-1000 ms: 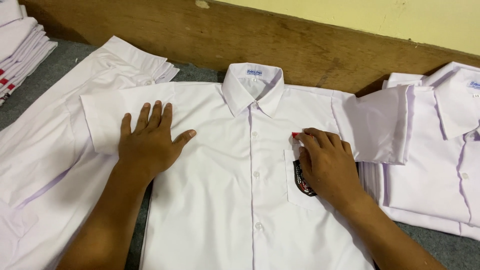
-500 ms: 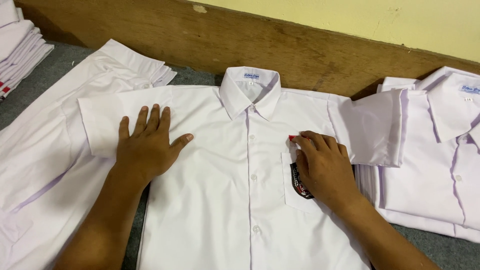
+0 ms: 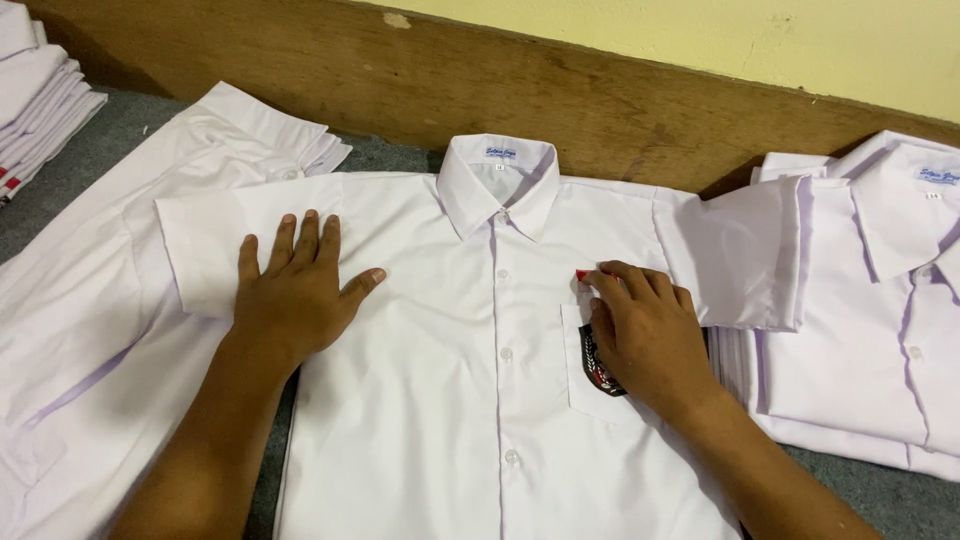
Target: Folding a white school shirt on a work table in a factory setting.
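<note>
White short-sleeved shirt [image 3: 440, 400] lies buttoned, front up, on the grey surface [image 3: 130, 130] between other white shirts [image 3: 880, 320]. Left hand [image 3: 295, 295] presses flat, fingers slightly spread; right hand [image 3: 650, 335] covers the chest pocket [image 3: 585, 375], fingers together, fingertips on a small red tag [image 3: 583, 275].

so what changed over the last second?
Nearly nothing. The view shifted slightly; neither hand took hold of or let go of anything. The left hand stays flat on the shirt near its sleeve, and the right hand stays on the chest pocket over the badge, fingertips at a small red tab. Shirt and side stacks unmoved.
</note>
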